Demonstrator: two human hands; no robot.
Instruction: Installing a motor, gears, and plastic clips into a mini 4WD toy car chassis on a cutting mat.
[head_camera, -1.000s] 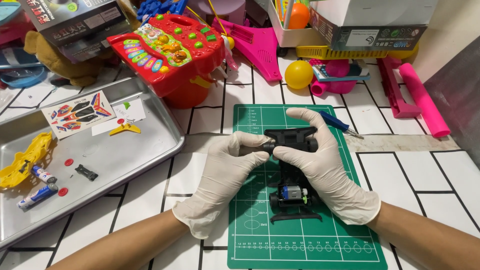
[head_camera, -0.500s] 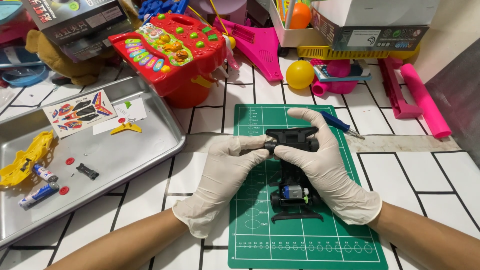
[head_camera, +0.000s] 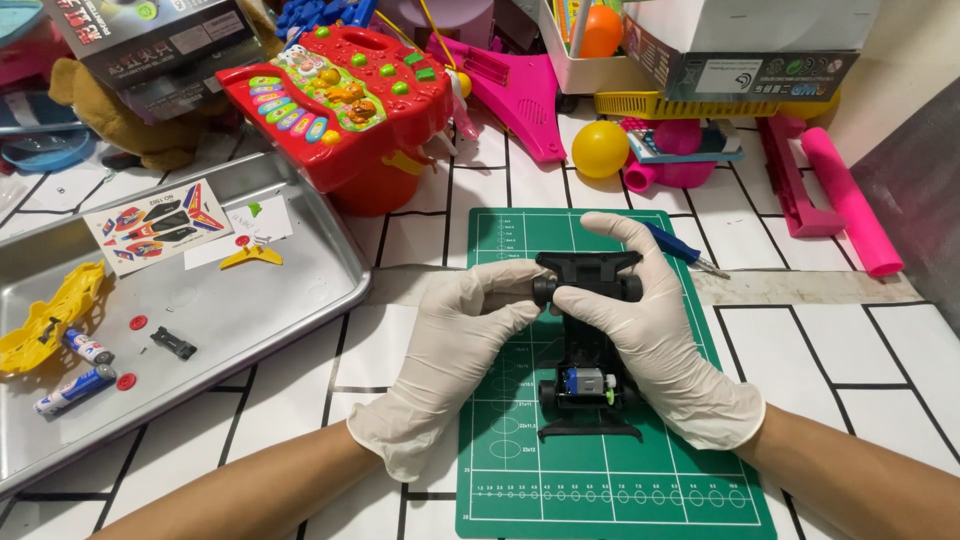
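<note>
Here, at frame centre, the left hand (head_camera: 455, 350) and right hand (head_camera: 650, 330) both clamp the black toy car chassis (head_camera: 588, 345) over the green cutting mat (head_camera: 620, 480).

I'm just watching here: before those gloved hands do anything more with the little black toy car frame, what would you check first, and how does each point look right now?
1. Both hands on the black plastic toy car chassis: ok; the left hand and right hand pinch its front end.
2. Chassis over the green cutting mat: ok.
3. Small silver motor seated at the rear: ok, it shows in place.
4. Front wheel fully pushed on: cannot tell, fingers hide it.
5. Spare parts contained: ok; the yellow car body shell and batteries lie in the metal tray.
6. Blue pen off the mat: not ok, it lies across the mat's edge beside the right hand.
</note>
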